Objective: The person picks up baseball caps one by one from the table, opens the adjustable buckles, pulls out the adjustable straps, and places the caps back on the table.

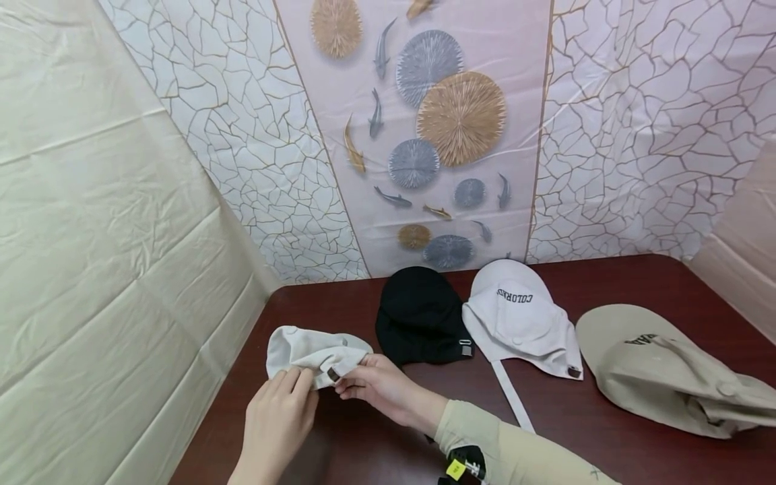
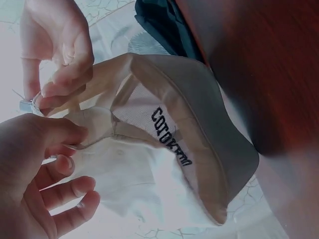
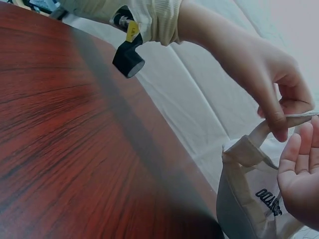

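A pale cap (image 1: 303, 347) is up off the dark table at the left, with dark lettering showing on it in the left wrist view. My left hand (image 1: 279, 411) pinches the cap's back edge between thumb and forefinger, its other fingers loosely bent. From the right side, my right hand (image 1: 388, 391) holds the strap end beside a small dark tab (image 1: 333, 374). A metal buckle (image 2: 26, 106) lies by the fingertips of both hands in the left wrist view. In the right wrist view, my right thumb and fingers pinch the stretched strap (image 3: 299, 115).
Right of the pale cap lies a black cap (image 1: 418, 316) with a metal buckle. Next to it is a white lettered cap (image 1: 521, 316), its loose strap (image 1: 512, 397) trailing forward. A beige cap (image 1: 667, 370) lies at the far right. Patterned cloth (image 1: 242, 135) hangs behind the table (image 1: 630, 289).
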A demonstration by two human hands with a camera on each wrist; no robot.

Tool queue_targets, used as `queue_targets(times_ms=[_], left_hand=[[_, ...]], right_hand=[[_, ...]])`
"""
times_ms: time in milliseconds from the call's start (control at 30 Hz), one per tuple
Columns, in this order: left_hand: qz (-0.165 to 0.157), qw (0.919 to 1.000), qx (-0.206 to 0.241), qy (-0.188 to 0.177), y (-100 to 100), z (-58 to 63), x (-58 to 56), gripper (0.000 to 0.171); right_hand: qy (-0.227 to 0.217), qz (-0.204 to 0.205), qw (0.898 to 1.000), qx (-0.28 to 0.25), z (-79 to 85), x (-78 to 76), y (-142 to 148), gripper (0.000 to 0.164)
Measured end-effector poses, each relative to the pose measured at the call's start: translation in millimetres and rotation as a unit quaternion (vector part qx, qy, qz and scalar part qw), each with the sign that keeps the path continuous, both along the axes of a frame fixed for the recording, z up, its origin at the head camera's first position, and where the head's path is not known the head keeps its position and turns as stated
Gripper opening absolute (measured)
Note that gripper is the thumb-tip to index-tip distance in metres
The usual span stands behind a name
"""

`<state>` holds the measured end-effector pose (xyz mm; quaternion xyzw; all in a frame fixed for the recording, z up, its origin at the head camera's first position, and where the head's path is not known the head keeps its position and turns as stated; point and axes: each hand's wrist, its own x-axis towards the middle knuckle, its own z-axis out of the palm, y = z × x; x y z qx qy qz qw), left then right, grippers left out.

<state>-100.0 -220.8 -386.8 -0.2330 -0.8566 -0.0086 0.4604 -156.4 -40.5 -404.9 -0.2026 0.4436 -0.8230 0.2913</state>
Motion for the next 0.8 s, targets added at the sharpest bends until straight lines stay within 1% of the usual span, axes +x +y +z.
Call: queue_targets(times_ms=[133, 167, 333, 467, 567, 700, 800], left_hand=[[-0.002, 0.9999, -0.002, 0.010, 0.7, 2.0, -0.8, 0.022], [-0.005, 0.9999, -0.004, 0.014, 1.6, 3.6, -0.7, 0.019], [-0.018, 0.9988, -0.029, 0.034, 10.3, 15.5, 1.3, 0.019], [-0.027, 0.9980, -0.043, 0.038, 16.4, 23.6, 3.0, 0.023], [-0.025, 0.9982, -0.046, 0.029, 17.4, 22.5, 3.7, 0.025], [-0.020, 0.9989, -0.039, 0.012, 15.1, 15.3, 3.2, 0.027], [-0.019, 0.9994, -0.030, 0.003, 12.6, 11.0, 2.5, 0.028]], right_hand=[[0.000, 0.005, 1.000, -0.003, -1.4, 1.0, -1.3, 0.016], [0.000, 0.007, 1.000, -0.004, -1.9, 1.2, -1.7, 0.017], [0.005, 0.009, 1.000, -0.003, -3.5, 1.4, -3.4, 0.021], [0.006, 0.006, 1.000, -0.003, -3.4, 0.5, -3.5, 0.023], [0.007, 0.006, 1.000, -0.006, -3.3, 0.1, -3.1, 0.019], [0.003, 0.004, 1.000, -0.013, -3.6, 0.6, -3.4, 0.011], [-0.002, 0.004, 1.000, -0.016, -4.6, 1.2, -3.3, 0.008]])
